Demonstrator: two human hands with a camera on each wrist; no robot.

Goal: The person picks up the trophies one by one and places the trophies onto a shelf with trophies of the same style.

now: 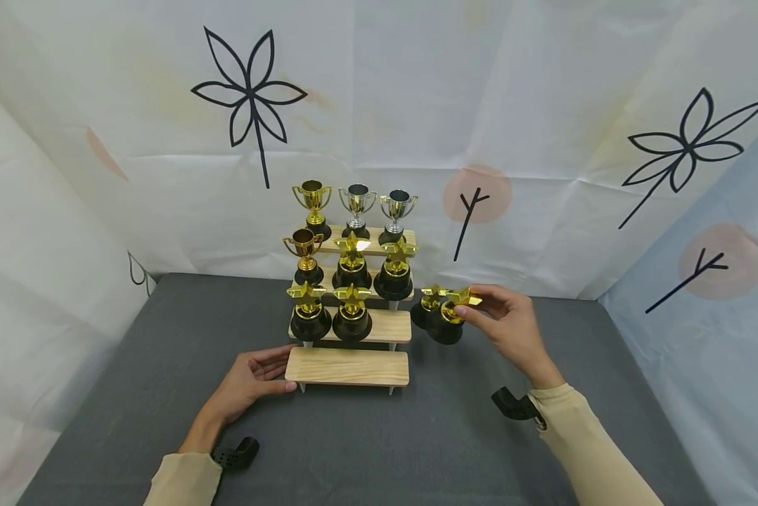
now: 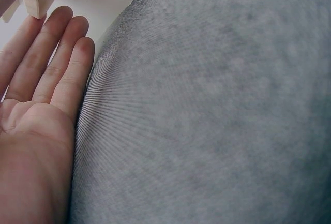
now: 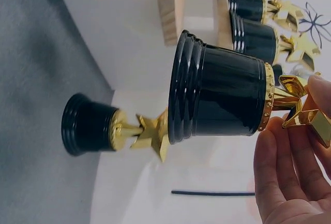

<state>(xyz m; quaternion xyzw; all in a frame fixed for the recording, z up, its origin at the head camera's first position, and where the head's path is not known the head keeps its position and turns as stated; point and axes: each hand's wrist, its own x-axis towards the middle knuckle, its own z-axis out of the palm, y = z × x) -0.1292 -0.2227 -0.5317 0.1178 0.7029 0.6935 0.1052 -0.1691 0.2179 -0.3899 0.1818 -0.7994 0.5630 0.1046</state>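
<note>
In the head view my right hand (image 1: 508, 327) pinches the gold star top of a star trophy (image 1: 446, 327) with a black base. The right wrist view shows this trophy's base hanging above the table. Behind it a second star trophy (image 1: 425, 313) stands on the table, right of a stepped wooden display stand (image 1: 347, 365). My left hand (image 1: 246, 383) is at the left end of the stand's lowest step, fingers extended and thumb near the step's front edge. Two star trophies stand on the step above, at its left (image 1: 311, 320) and middle (image 1: 352, 323).
Higher steps carry a bronze cup (image 1: 304, 253), two more star trophies (image 1: 351, 267), a gold cup (image 1: 312, 200) and two silver cups (image 1: 357, 204). A grey cloth (image 1: 442, 450) covers the table. White fabric (image 1: 379, 84) with line-drawn flowers hangs behind.
</note>
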